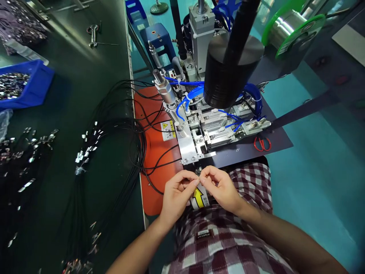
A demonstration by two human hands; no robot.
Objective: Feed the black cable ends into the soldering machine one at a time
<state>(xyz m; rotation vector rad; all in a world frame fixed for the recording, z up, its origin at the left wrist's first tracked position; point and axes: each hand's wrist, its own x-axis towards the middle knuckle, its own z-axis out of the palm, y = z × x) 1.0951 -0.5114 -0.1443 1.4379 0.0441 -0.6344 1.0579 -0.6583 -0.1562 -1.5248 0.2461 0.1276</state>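
My left hand (pixel 178 192) and my right hand (pixel 221 188) meet fingertip to fingertip just in front of the small assembly machine (pixel 205 129). Both pinch a tiny part between thumb and forefinger; it is too small to name. A thin black cable (pixel 155 167) loops across the orange pad (pixel 151 148) toward my left hand. Below my hands a yellow arrow sticker (pixel 199 198) shows on the machine's front edge. A large black cylinder (pixel 228 72) hangs over the machine.
A bundle of black cables with metal ends (pixel 108 152) lies on the dark green bench. A blue bin (pixel 27 85) of metal parts stands far left. Red scissors (pixel 261 144) lie right of the machine. A green wire spool (pixel 293 26) is upper right.
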